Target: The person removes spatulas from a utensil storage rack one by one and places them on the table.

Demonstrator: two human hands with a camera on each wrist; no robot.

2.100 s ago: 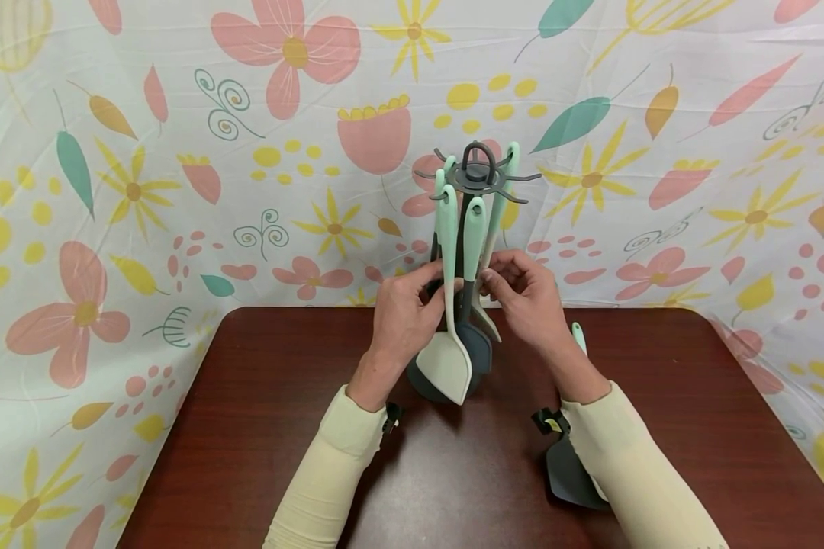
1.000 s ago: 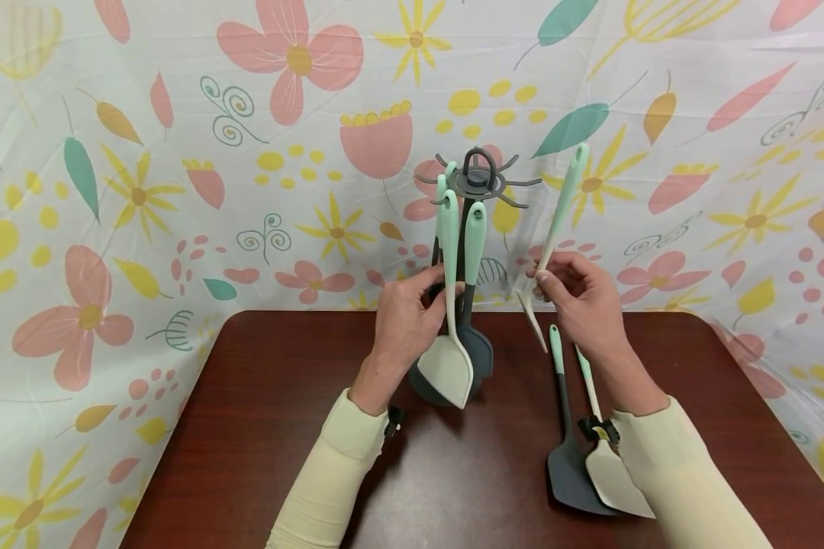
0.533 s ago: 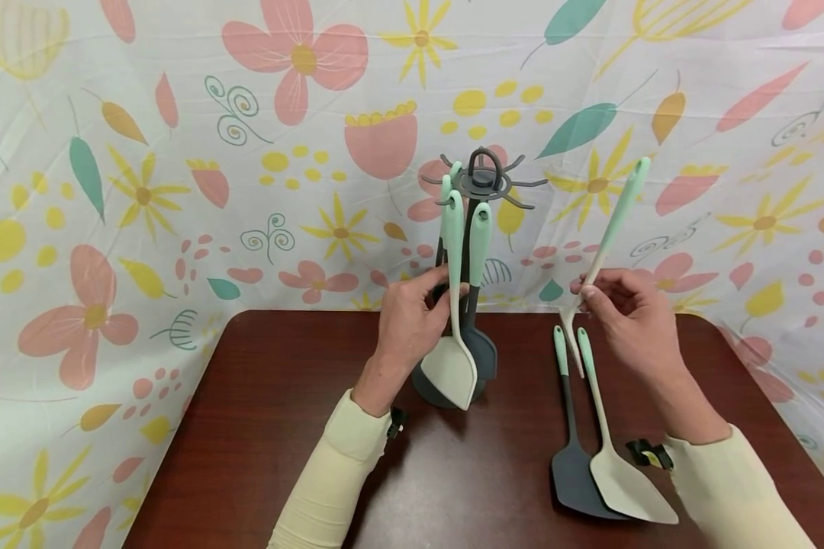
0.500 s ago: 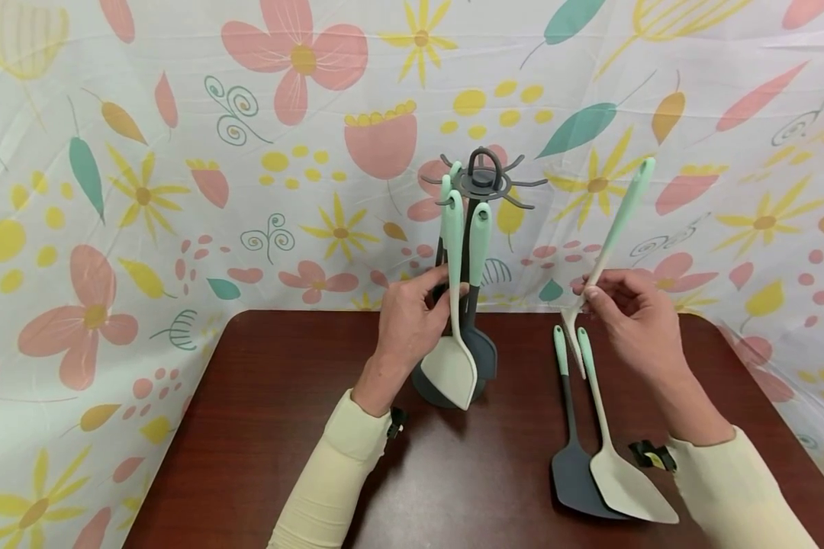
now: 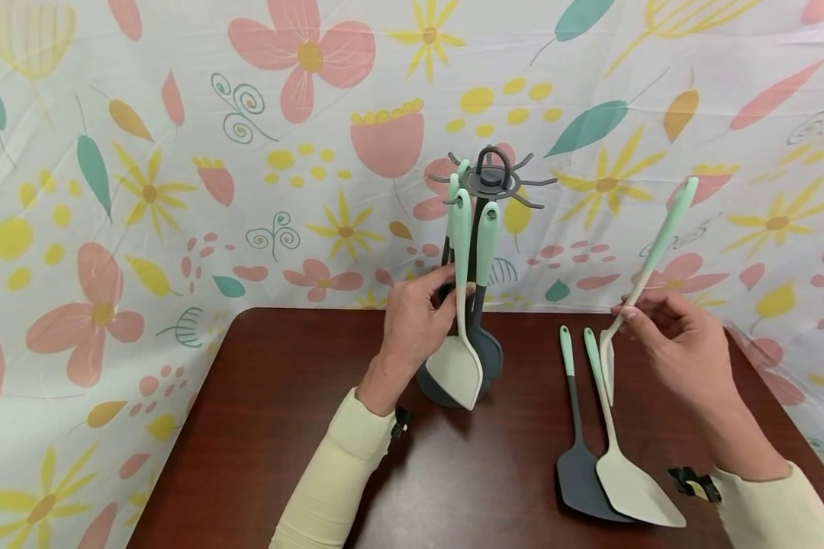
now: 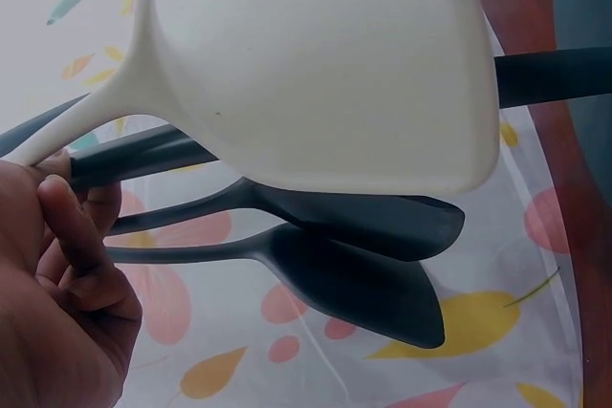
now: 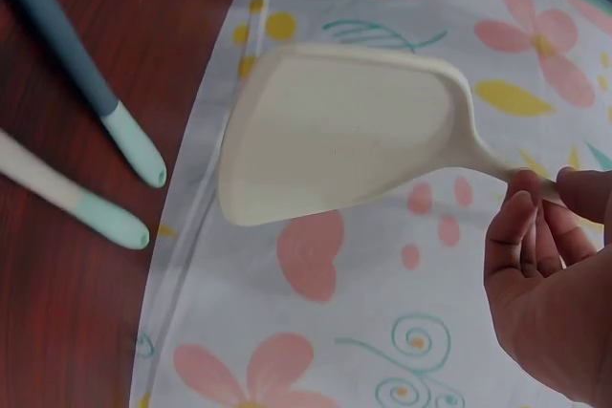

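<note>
Fingertips [image 7: 516, 215] and thumb of the right hand [image 5: 693, 354] pinch the held cream turner [image 7: 344, 140] on its thin shaft, a little above the blade. Position: over the right part of the table [image 5: 446, 488], tilted, mint handle [image 5: 671, 221] uppermost, well apart from the utensil stand [image 5: 489, 180]. Expect a light, stiff, smooth part, unlikely to break; the narrow shaft may roll in a pinch. Hold close to the blade for control, or take the thicker mint handle for a fuller grip. The left hand [image 5: 415, 314] has its fingers curled round the stand's dark post, partly hidden by the hanging cream turner [image 5: 456, 371]. Farther out, a grey turner [image 5: 580, 484] and the flat-lying cream turner [image 5: 638, 492] rest side by side on the table, blades overlapping.
</note>
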